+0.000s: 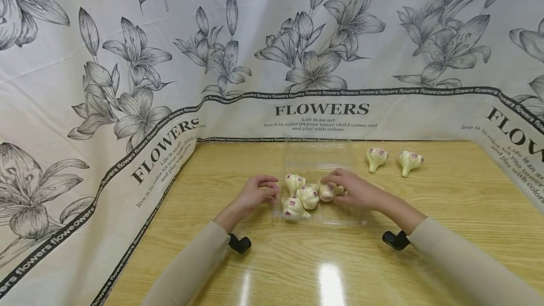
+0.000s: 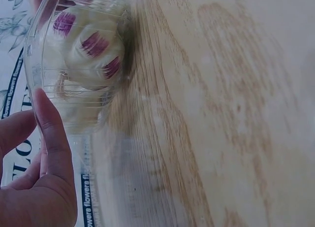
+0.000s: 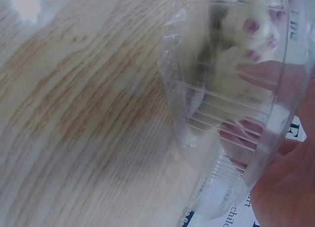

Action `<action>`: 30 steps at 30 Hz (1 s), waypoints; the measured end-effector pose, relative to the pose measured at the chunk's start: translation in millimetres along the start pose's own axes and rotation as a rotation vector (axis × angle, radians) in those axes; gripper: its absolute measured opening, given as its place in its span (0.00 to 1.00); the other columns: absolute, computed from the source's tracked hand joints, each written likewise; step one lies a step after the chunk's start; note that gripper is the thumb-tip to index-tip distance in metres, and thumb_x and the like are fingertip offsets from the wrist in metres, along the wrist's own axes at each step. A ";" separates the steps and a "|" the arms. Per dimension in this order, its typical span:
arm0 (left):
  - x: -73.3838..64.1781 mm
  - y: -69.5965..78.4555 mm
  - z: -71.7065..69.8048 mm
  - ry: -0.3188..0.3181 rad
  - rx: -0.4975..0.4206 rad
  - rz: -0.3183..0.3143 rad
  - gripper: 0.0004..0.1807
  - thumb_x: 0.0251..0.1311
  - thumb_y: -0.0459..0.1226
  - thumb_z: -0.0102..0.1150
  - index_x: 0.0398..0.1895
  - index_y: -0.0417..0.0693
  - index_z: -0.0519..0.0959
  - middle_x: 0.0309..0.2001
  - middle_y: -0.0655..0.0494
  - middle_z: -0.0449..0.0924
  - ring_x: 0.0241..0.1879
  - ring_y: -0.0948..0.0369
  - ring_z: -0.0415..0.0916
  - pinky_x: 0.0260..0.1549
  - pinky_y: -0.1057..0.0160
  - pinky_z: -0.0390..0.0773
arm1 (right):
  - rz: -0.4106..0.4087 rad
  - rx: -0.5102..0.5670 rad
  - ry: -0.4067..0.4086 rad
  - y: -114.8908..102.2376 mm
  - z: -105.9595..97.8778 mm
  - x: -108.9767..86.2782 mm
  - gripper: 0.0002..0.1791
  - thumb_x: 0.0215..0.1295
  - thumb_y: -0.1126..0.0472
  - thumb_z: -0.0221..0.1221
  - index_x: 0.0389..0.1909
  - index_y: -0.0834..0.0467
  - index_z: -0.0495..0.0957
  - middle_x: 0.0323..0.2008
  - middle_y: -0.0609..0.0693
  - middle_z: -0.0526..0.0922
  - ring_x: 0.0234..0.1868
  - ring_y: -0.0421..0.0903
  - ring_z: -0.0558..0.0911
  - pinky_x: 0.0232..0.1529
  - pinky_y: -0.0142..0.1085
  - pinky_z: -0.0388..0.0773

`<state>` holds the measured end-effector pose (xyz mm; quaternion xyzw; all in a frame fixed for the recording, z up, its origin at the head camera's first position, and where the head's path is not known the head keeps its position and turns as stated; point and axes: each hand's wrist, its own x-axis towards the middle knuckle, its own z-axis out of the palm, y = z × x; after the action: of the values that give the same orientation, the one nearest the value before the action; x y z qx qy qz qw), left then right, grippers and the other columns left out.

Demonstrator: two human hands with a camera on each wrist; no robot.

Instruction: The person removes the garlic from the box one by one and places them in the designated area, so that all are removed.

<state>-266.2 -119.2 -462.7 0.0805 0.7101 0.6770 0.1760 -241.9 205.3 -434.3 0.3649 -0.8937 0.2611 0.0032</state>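
A clear plastic clamshell box (image 1: 340,222) sits on the table with its lid (image 1: 318,155) folded back. Garlic bulbs (image 1: 308,196), cream with purple patches, are grouped in its left half. My left hand (image 1: 255,192) holds the box by its left side; in the left wrist view a finger (image 2: 51,123) lies along the rim. Inside the box, toward the right, my right hand (image 1: 357,190) grips another garlic bulb (image 1: 327,192) between thumb and fingers, stem end to the right. Through the clear wall (image 3: 216,113), the right wrist view shows those fingers beside the bulbs.
Two more garlic bulbs (image 1: 376,158) (image 1: 409,162) lie on the wooden table (image 1: 459,211) behind and right of the box. A flower-printed cloth (image 1: 238,117) hangs along the back and sides of the table. Black wrist mounts (image 1: 240,243) show under both forearms.
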 end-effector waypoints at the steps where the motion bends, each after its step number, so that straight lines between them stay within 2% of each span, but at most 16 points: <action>1: 0.1 -0.3 -0.1 -0.001 0.000 0.000 0.23 0.69 0.24 0.58 0.66 0.28 0.70 0.41 0.49 0.78 0.33 0.59 0.82 0.36 0.62 0.87 | 0.000 0.004 -0.005 0.1 -0.7 0.0 0.27 0.60 0.71 0.67 0.62 0.67 0.76 0.54 0.64 0.77 0.47 0.57 0.80 0.46 0.51 0.85; 8: 1.6 -2.0 -1.1 -0.005 -0.002 0.007 0.23 0.69 0.25 0.58 0.66 0.28 0.70 0.41 0.48 0.78 0.33 0.59 0.82 0.36 0.62 0.87 | 0.042 -0.001 -0.028 0.2 -4.0 -2.2 0.27 0.62 0.66 0.68 0.62 0.67 0.76 0.50 0.61 0.79 0.43 0.54 0.82 0.42 0.44 0.85; 13: 1.8 -2.2 -1.5 -0.011 0.001 0.003 0.24 0.69 0.25 0.58 0.67 0.28 0.70 0.41 0.48 0.78 0.33 0.59 0.82 0.36 0.62 0.87 | 0.057 -0.007 -0.023 -0.7 -5.1 -1.7 0.22 0.61 0.63 0.70 0.55 0.66 0.80 0.46 0.57 0.79 0.42 0.54 0.81 0.39 0.39 0.83; 22: 2.0 -3.7 -1.6 -0.013 0.000 0.001 0.23 0.69 0.25 0.58 0.66 0.28 0.70 0.41 0.48 0.78 0.33 0.59 0.82 0.36 0.62 0.87 | 0.089 -0.004 -0.066 1.6 -5.6 2.6 0.16 0.61 0.61 0.71 0.46 0.64 0.82 0.44 0.56 0.85 0.43 0.52 0.84 0.46 0.48 0.85; 30: 2.6 -4.0 -1.5 -0.015 -0.006 0.004 0.23 0.69 0.25 0.57 0.66 0.29 0.70 0.41 0.48 0.78 0.34 0.59 0.82 0.37 0.62 0.87 | 0.119 0.001 -0.081 1.6 -6.4 4.7 0.14 0.60 0.57 0.72 0.41 0.60 0.81 0.39 0.49 0.85 0.43 0.49 0.84 0.48 0.49 0.84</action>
<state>-268.7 -119.9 -466.9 0.0863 0.7066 0.6789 0.1802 -247.6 206.3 -428.5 0.3212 -0.9132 0.2462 -0.0487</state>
